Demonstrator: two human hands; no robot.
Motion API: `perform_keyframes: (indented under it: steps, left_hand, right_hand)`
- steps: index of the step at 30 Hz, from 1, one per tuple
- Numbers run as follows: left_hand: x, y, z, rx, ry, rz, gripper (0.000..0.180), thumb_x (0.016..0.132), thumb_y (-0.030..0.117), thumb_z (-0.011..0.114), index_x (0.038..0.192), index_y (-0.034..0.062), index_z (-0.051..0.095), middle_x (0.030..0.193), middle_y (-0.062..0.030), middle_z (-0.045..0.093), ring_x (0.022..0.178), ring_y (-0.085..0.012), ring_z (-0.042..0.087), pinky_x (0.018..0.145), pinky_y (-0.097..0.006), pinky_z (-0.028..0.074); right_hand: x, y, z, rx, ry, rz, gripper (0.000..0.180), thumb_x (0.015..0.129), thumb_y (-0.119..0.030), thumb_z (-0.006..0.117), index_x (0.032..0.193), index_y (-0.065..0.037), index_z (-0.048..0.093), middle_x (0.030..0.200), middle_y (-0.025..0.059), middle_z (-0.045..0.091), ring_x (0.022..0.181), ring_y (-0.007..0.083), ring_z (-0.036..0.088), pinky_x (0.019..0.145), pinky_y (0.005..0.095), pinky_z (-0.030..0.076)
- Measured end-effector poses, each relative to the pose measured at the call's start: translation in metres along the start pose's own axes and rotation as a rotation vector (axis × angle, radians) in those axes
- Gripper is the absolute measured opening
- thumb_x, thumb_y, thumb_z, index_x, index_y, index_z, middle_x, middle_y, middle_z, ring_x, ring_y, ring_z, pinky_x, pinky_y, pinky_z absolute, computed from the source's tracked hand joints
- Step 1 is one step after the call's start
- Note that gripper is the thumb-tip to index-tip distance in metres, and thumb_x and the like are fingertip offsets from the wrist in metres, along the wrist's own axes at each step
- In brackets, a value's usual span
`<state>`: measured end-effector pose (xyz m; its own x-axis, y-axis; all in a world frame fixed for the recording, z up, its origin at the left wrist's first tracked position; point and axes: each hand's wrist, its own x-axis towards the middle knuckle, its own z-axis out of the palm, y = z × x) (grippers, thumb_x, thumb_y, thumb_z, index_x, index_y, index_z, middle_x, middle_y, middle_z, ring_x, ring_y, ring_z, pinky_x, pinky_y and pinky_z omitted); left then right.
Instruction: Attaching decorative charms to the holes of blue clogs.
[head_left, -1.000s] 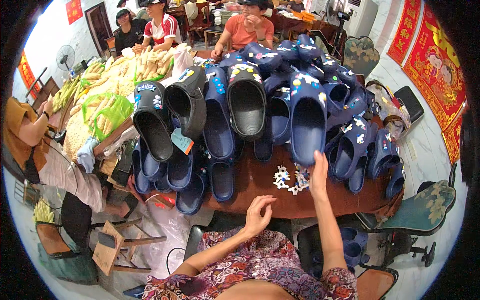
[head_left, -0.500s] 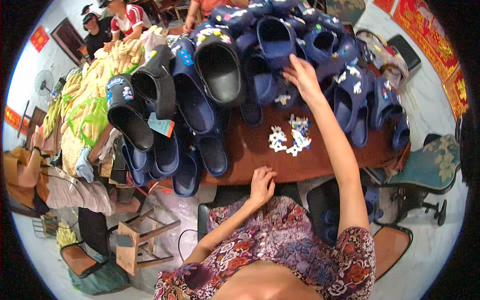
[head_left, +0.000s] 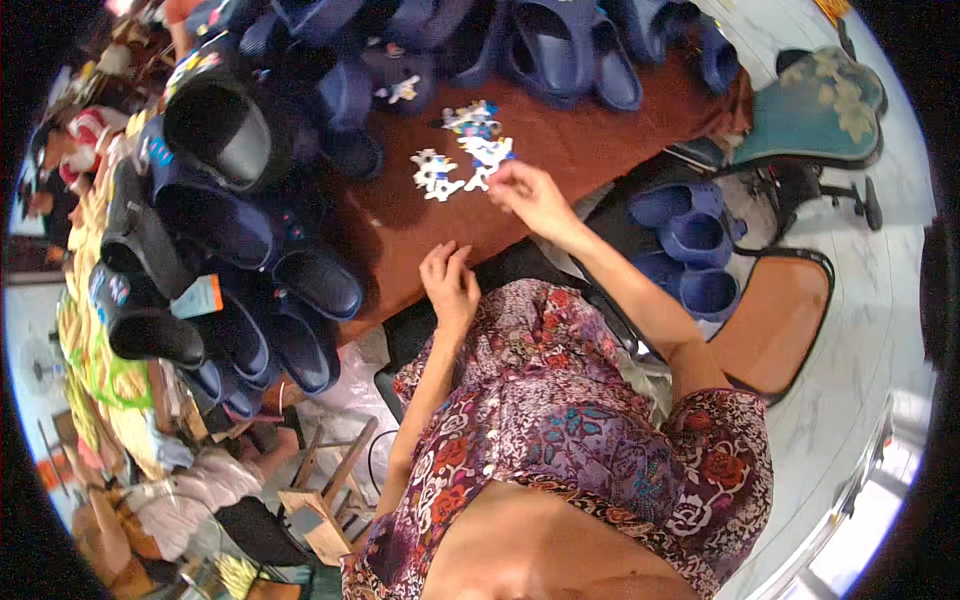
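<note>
Small white and blue shoe charms [head_left: 436, 174] lie in loose clusters on the brown tabletop [head_left: 400, 235]. My right hand [head_left: 533, 204] reaches to the near right edge of these charms, its thumb and fingertips drawn together. Whether a charm is between them is hidden. At the table's near edge rests my left hand [head_left: 449, 284], its fingers slightly bent and apart, holding nothing. Beyond and left of the charms stand many clogs, among them a large black clog [head_left: 218, 132] and a navy clog [head_left: 320, 282].
More navy clogs [head_left: 552, 45] line the far side of the table. Several blue clogs [head_left: 697, 238] sit below its right end, near a green floral chair [head_left: 815, 105] and a brown-seated chair [head_left: 775, 320]. A wooden stool [head_left: 318, 525] stands at lower left.
My right hand has left the navy clog at the back and come down to the charms. The view has swung to the right. My left hand stays at the table's edge.
</note>
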<state>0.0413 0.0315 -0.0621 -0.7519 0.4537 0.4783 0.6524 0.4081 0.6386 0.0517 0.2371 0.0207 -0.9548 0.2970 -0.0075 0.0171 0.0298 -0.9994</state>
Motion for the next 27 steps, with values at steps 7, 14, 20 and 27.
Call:
perform_keyframes:
  steps: [7,14,20,27]
  left_hand:
    - [-0.010,-0.006,0.017,0.103,-0.007,0.076,0.038,0.072,-0.002,0.063,0.107,0.0121,0.067,0.123,-0.0149,0.054,0.118,-0.0388,0.047,0.100,-0.048,0.039]
    - [-0.008,-0.008,0.017,0.145,-0.014,0.081,0.037,0.072,-0.002,0.064,0.106,0.0144,0.067,0.125,-0.0166,0.052,0.120,-0.0399,0.044,0.102,-0.049,0.036]
    - [-0.006,-0.014,0.020,0.166,-0.027,0.106,0.038,0.073,-0.003,0.062,0.107,0.0141,0.067,0.126,-0.0186,0.051,0.122,-0.0403,0.043,0.102,-0.049,0.036]
    - [-0.007,-0.015,0.015,0.167,-0.010,0.119,0.038,0.073,-0.002,0.062,0.107,0.0132,0.067,0.127,-0.0187,0.051,0.122,-0.0406,0.043,0.103,-0.049,0.035]
  right_hand:
    - [-0.154,0.130,-0.061,-0.217,0.480,0.120,0.015,0.091,-0.003,0.057,0.106,-0.001,0.061,0.096,0.0069,0.068,0.089,0.0126,0.064,0.079,0.0278,0.052]
    - [-0.221,0.133,-0.044,-0.514,0.546,0.212,0.029,0.083,-0.001,0.062,0.111,-0.004,0.057,0.103,0.0136,0.058,0.088,0.0248,0.060,0.078,0.0362,0.050]
    - [-0.197,0.076,-0.128,-1.097,0.766,-0.016,0.050,0.077,-0.004,0.063,0.123,0.005,0.045,0.118,0.0240,0.048,0.112,0.0420,0.046,0.099,0.0458,0.039]
    - [-0.178,0.105,-0.211,-1.489,0.702,0.171,0.075,0.070,-0.027,0.081,0.129,0.003,0.043,0.122,0.0212,0.051,0.114,0.0397,0.049,0.093,0.0493,0.043]
